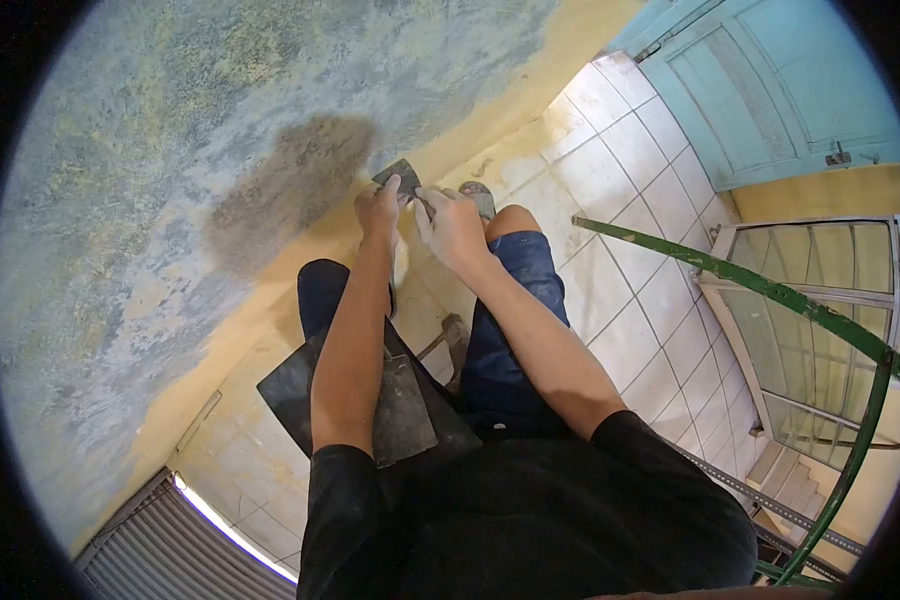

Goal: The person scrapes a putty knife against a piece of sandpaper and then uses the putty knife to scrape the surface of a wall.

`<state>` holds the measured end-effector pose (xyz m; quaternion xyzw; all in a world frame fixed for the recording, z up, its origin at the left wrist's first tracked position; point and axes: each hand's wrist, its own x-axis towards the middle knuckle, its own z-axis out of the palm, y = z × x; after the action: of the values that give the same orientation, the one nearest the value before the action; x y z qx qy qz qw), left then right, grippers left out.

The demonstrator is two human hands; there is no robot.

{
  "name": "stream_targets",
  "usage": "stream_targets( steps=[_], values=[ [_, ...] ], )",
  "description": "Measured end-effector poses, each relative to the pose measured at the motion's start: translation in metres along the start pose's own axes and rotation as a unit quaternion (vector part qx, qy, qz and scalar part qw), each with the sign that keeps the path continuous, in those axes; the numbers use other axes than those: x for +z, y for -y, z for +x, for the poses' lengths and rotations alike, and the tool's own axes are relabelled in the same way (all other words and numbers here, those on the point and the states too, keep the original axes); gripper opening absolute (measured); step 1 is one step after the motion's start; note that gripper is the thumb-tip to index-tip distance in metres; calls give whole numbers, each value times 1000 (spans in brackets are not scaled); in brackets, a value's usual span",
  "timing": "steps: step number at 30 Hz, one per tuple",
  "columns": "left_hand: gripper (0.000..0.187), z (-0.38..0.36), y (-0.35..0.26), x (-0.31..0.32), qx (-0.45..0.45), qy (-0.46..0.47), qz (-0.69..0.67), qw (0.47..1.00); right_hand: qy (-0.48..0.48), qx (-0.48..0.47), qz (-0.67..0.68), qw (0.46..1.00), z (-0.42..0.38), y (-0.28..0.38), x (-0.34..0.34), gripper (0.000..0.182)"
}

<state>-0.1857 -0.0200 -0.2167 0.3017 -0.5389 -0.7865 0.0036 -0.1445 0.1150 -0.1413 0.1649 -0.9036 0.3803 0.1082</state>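
Head view: left hand (377, 212) pinches a small dark flat piece (400, 176) near the patchy wall (200, 130); right hand (453, 228) has fingers bent at its edge, exact grip unclear; dark sheets (406, 405) lie beneath the left forearm (352, 345)

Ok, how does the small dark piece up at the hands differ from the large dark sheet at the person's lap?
The small dark piece is a fraction of the size of the large dark sheet. The small piece is held in the left hand, close to the wall; the large sheet lies at the lap, partly hidden under the left forearm. Both look flat, dark and straight-edged.
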Motion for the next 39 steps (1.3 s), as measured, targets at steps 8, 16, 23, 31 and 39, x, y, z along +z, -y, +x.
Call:
stream_targets(
  steps=[8,16,23,31,39],
  values=[
    [26,2,-3,2,-11,-25,1,1000,1,9,7,1000,-3,-6,8,24],
    [25,1,-3,-4,20,-32,28,999,-1,23,-22,1000,0,7,8,21],
    [32,-1,0,-14,14,7,2,1000,5,54,20,998,-5,16,2,26],
    [27,-14,-20,-5,82,-5,29,996,-20,36,33,999,-3,28,-11,25],
    [24,-6,-7,-2,38,-70,9,997,1,30,-4,1000,-9,14,4,22]
  ],
)
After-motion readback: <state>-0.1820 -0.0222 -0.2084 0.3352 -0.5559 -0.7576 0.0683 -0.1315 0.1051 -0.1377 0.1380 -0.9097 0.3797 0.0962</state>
